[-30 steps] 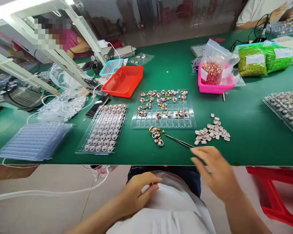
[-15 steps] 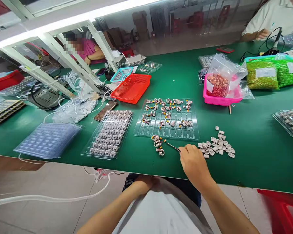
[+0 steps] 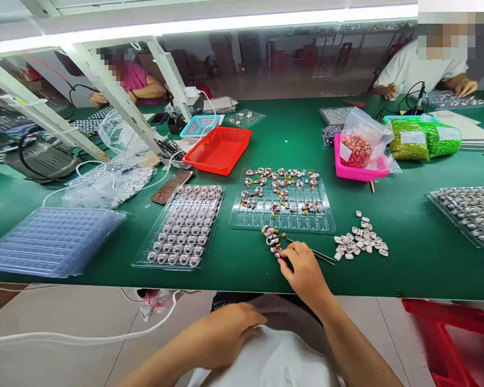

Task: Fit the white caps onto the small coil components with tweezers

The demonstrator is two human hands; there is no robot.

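My right hand (image 3: 304,271) reaches to the front of the green bench, thumb and index finger pinched on a small pale ring-shaped part with wires (image 3: 276,251). More such wired parts (image 3: 270,233), with yellow bits, lie just beyond. Tweezers (image 3: 322,256) rest on the bench beside the hand, partly covered by its fingers. Ahead is a clear plastic tray (image 3: 282,217) holding several wired parts. To the right is a loose heap of small pale shells (image 3: 361,239). My left hand (image 3: 223,330) lies against my shirt below the bench edge, fingers stretched out.
On the left stand a tray of round pale parts (image 3: 181,228) and a stack of clear trays (image 3: 50,239). Farther back are a red basket (image 3: 220,153) and a pink basket (image 3: 361,171) with a bag. Two people sit across the bench. A red stool (image 3: 431,320) stands at right.
The tweezers have left my right hand and now lie on the bench. That hand has moved left to a wired part. My left hand has come farther into view; the camera has shifted.
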